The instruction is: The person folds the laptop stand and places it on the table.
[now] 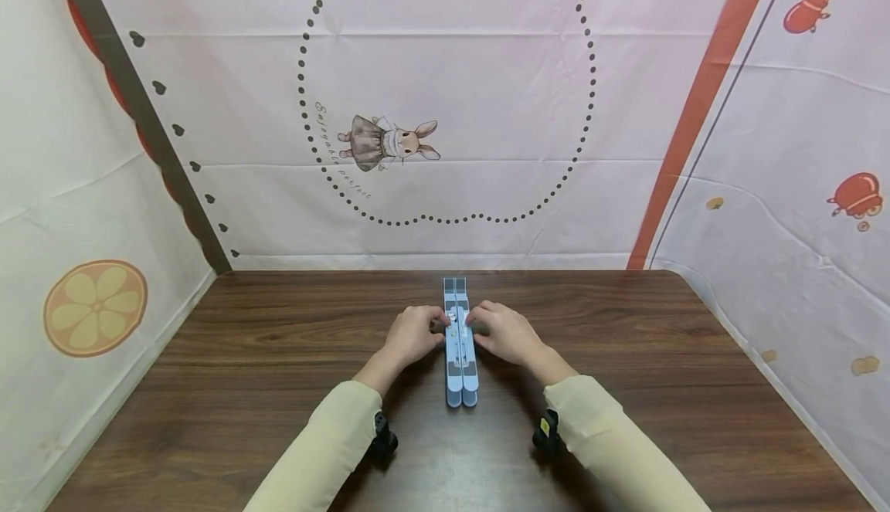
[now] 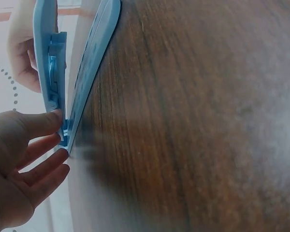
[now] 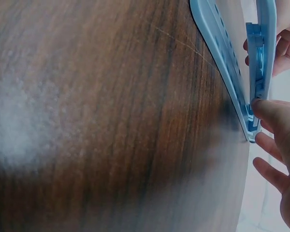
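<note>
A light blue folding laptop stand point(image 1: 455, 377) lies lengthwise at the middle of the table, its two long bars close side by side. In the left wrist view the stand point(image 2: 89, 72) shows an upper bar tilted up from a lower bar that rests on the tabletop. My left hand point(image 1: 415, 334) pinches the upper part from the left, thumb on its edge. From the other side my right hand point(image 1: 505, 333) pinches it as well, and in the right wrist view its thumb point(image 3: 267, 110) presses near the hinged end. Small stickers and dark pads mark the top of the bars.
The brown wood-grain table point(image 1: 292, 327) extends around the stand. A printed cloth point(image 1: 487, 110) hangs behind its far edge, and more cloth point(image 1: 799, 265) stands along the sides. Each wrist carries a small black camera point(image 1: 384, 439) below a pale yellow sleeve point(image 1: 320, 442).
</note>
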Demonstrator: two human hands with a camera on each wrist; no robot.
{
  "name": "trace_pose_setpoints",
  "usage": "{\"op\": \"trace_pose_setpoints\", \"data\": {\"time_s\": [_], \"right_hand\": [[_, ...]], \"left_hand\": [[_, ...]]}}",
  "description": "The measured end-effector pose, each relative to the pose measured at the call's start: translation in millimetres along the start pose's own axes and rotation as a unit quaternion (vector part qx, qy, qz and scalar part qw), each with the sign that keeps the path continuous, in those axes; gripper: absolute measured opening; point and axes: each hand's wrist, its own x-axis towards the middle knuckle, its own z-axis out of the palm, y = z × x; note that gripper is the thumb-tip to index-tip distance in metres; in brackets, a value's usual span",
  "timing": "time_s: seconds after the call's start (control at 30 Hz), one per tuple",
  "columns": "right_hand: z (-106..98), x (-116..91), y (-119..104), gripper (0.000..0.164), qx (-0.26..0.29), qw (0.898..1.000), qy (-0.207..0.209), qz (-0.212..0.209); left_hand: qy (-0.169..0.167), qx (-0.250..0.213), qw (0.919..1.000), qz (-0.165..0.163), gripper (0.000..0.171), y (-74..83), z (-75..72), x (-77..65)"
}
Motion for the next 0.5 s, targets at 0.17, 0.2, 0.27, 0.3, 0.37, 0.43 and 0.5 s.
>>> {"op": "trace_pose_setpoints", "data": {"time_s": [0.17, 0.2, 0.27, 0.3, 0.37, 0.43, 0.5], "right_hand": [[0.5, -0.4, -0.6, 0.023, 0.000, 1.000, 0.005, -0.014], [0.5, -0.5, -0.7, 0.023, -0.001, 1.000, 0.006, -0.018], [0.8, -0.7, -0.7, 0.024, -0.005, 1.000, 0.007, -0.023], [1.1, -0.8, -0.6, 0.024, -0.007, 1.000, 0.007, -0.025], [1.3, -0.9, -0.5, 0.024, -0.011, 1.000, 0.006, -0.026], [1.8, -0.8, 0.0, 0.024, -0.012, 1.000, 0.006, -0.027], [2.2, -0.5, 0.3, 0.024, -0.012, 1.000, 0.005, -0.027]], "left_hand": [[-0.009, 0.045, 0.9989, 0.015, 0.018, 2.0, 0.0, 0.2], [-0.011, 0.055, 0.9982, 0.018, 0.018, 2.2, 0.2, 0.5], [-0.016, 0.072, 0.9970, 0.023, 0.018, 2.6, 0.6, 0.9], [-0.017, 0.077, 0.9966, 0.024, 0.019, 2.7, 0.8, 1.1], [-0.020, 0.080, 0.9964, 0.023, 0.019, 2.7, 1.1, 1.6], [-0.022, 0.079, 0.9964, 0.020, 0.019, 2.9, 1.3, 2.1], [-0.026, 0.079, 0.9963, 0.019, 0.018, 3.2, 1.3, 2.4]]}}
